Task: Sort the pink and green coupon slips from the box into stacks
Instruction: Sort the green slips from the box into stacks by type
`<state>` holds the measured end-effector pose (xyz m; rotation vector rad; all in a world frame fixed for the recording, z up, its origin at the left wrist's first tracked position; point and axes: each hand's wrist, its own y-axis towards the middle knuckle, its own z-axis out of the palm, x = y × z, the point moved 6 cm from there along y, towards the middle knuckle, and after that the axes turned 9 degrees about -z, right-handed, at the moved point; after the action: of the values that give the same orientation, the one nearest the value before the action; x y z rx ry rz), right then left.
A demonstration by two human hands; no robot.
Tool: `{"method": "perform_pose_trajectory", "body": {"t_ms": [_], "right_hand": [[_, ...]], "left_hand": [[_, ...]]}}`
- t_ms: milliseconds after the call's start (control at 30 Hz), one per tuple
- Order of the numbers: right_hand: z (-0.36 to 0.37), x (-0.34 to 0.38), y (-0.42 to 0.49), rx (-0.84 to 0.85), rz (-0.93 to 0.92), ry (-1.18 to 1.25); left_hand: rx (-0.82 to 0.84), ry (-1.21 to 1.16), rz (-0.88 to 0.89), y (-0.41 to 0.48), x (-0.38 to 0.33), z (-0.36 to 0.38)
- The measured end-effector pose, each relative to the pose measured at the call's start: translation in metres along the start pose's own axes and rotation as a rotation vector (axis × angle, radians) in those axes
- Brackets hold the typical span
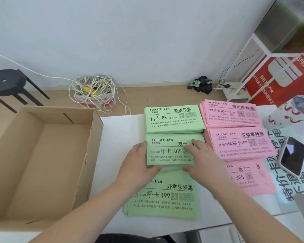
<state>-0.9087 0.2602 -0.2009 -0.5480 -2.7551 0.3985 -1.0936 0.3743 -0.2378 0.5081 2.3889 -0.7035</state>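
Six stacks of slips lie on the white table [116, 134] in two columns, green on the left and pink on the right. Both hands are on the middle green stack [167, 151]. The left hand [140, 162] grips its left near corner, with the fingers up along the left edge and the thumb tucked at the near edge. The right hand [200, 160] grips its right side, with the fingers lying across the top over the print and the thumb curled at the near edge. The near edge of this stack sits slightly raised above the near green stack [165, 199], which lies just below it with its left corner a little crumpled. The far green stack [174, 120] touches the middle one along its far edge. Just beside them to the right, the far pink stack [230, 113], the middle pink stack [239, 144] and the near pink stack [249, 178] overlap one another, each partly covering the one nearer. The open cardboard box [42, 163] stands at the left, close to the green column. A phone [292, 155] lies face up at the right, with a patterned cup [288, 113] beyond it. On the floor by the far wall are a black stool [7, 83] and a tangle of cables [93, 88].
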Motion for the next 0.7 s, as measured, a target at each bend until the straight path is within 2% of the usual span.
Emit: {"method": "perform_pose_trajectory", "body": {"t_ms": [200, 333, 567, 700], "right_hand": [[0.0, -0.02, 0.014, 0.042, -0.076, -0.101], [0.002, -0.022, 0.014, 0.015, -0.091, -0.092], [0.005, -0.01, 0.002, -0.053, -0.099, -0.095], [-0.001, 0.022, -0.016, -0.156, -0.184, 0.064]], "left_hand": [[0.02, 0.257, 0.005, -0.004, -0.017, 0.01], [0.004, 0.313, -0.009, 0.005, -0.017, 0.011], [-0.033, 0.007, -0.04, -0.003, -0.001, 0.01], [-0.147, -0.184, -0.039, -0.024, 0.019, -0.012]]}}
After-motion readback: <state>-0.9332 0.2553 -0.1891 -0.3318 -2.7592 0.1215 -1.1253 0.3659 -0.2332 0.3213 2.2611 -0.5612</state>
